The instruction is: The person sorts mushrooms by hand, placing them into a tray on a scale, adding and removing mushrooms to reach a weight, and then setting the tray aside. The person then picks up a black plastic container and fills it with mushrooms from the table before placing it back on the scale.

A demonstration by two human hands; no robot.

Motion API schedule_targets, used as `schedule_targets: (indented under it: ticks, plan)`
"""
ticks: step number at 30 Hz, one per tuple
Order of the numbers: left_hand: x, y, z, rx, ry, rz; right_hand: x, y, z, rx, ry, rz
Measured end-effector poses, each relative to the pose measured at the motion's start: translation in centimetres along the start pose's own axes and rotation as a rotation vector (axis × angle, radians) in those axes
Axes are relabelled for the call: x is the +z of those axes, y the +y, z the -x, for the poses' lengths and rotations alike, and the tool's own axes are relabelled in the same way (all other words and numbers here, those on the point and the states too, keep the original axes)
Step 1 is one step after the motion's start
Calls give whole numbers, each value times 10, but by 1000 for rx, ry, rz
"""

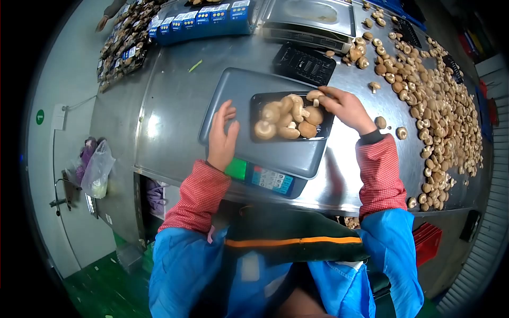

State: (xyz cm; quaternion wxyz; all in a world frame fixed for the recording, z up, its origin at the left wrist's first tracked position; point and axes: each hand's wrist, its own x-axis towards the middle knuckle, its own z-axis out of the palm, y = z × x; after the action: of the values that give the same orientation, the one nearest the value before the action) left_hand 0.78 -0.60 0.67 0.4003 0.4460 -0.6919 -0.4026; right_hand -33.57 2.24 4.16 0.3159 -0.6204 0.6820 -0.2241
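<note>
A black tray (255,135) filled with several brown mushrooms (286,116) rests on the grey pan of a weighing scale (233,85). At the tray's upper right corner, my right hand (344,107) pinches a mushroom (315,96) by its edge. My left hand (222,136) is held over the pan's left side, fingers apart, with nothing in it and a gap between it and the tray. Below the pan show the scale's keypad (271,180) and a green panel (236,168).
Loose mushrooms (440,116) cover the right of the steel table (175,100). An empty black tray (305,63) lies behind the scale, near a second steel scale (307,40). Packed trays (124,53) and a blue box of labels (204,24) stand back left, where another person's hand (102,23) shows.
</note>
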Motion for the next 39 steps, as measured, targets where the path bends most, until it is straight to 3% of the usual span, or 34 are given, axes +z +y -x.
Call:
schedule_targets:
  ticks: [2, 5, 11, 14, 17, 19, 23, 27, 28, 31, 32, 33, 37, 39]
  plan:
    - [-1, -4, 0, -24, 20, 41, 2, 14, -7, -18, -39, -136]
    - [3, -5, -5, -14, 12, 3, 16, -6, -10, -163, 60, 69]
    - [20, 10, -5, 127, -90, -348, 30, -33, -12, -151, -7, 342]
    - [21, 8, -1, 131, -55, -299, 30, -30, -1, -167, 164, 280]
    - [17, 2, -3, -21, 69, -31, 21, -52, 6, -160, 363, 120]
    - [8, -5, -2, -47, 137, 73, 24, -75, 3, -331, 386, 97]
    - [-4, -7, -1, -64, 190, 200, 72, -138, -24, -593, 321, 260]
    - [-12, -7, 9, -76, 175, 160, 118, -134, -49, -675, 65, 537]
    - [-14, -8, 11, -83, 169, 148, 119, -134, -50, -589, -56, 530]
    - [-22, -11, 18, -71, 184, 183, 101, -124, -54, -815, -75, 429]
    - [-25, -11, 21, -90, 185, 179, 102, -113, -59, -606, 16, 135]
    - [-28, -11, 20, -106, 184, 176, 78, -124, -44, -639, 83, 85]
    - [-38, -18, 16, -104, 144, 242, 49, -84, -19, -296, 352, -356]
    - [-43, -14, 14, -179, 84, 227, 47, -51, 1, -234, 441, -349]
